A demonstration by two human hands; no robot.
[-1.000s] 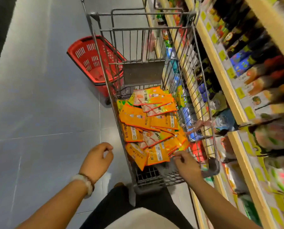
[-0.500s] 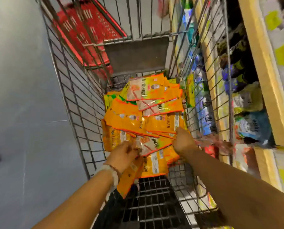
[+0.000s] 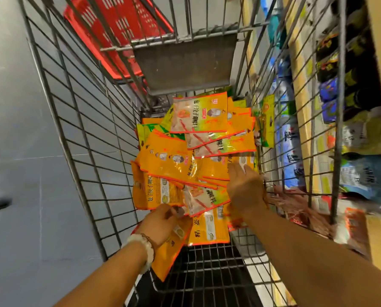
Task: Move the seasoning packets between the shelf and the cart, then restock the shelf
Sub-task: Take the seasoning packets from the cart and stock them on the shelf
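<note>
Orange seasoning packets [image 3: 185, 169] heaped in cart [image 3: 78, 120] — left hand [image 3: 160, 222] pinches one, right hand [image 3: 245, 187] rests flat, fingers straight. Gathering step; next, lift toward shelf [image 3: 304, 89].

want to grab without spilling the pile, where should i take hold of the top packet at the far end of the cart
Judging from its pose, take the top packet by its near long edge, coming from above. It lies flat and face up on the heap in the cart, with nothing covering it, so a thumb-and-finger pinch should lift it off alone. Its far edge sits close to the grey flap, leaving less room there.
</note>
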